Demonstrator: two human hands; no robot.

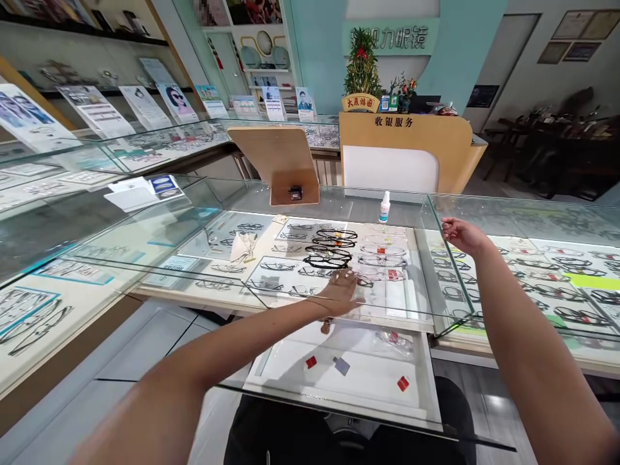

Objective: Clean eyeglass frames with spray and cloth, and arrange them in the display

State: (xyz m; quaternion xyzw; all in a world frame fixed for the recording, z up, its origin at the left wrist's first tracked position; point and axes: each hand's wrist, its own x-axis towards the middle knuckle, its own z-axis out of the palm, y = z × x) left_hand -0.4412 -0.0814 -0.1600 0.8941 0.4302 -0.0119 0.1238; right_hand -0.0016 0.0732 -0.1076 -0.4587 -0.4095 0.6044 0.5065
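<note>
My left hand (pixel 341 292) reaches over the front of the glass showcase, its fingertips near a column of black-framed glasses (pixel 328 258). The fingers look spread, with nothing visible held in them. Off to the right, my right hand (pixel 460 235) is raised by the upright glass divider (pixel 450 258), its fingers curled together; whether something small is between them cannot be made out. Clear-framed glasses (pixel 382 260) lie right of the black ones. Below my left hand, a pulled-out white drawer (pixel 368 394) holds red tags (pixel 403 383), a grey tag (pixel 341 366) and a plastic bag (pixel 394 343).
A spray bottle (pixel 384 208) and a wooden-backed mirror (pixel 278 158) stand on the glass top behind the frames. A beige cloth (pixel 243 247) lies left among glasses. White leaflets (pixel 133 196) rest at the left. A wooden cashier counter (pixel 455 155) stands beyond.
</note>
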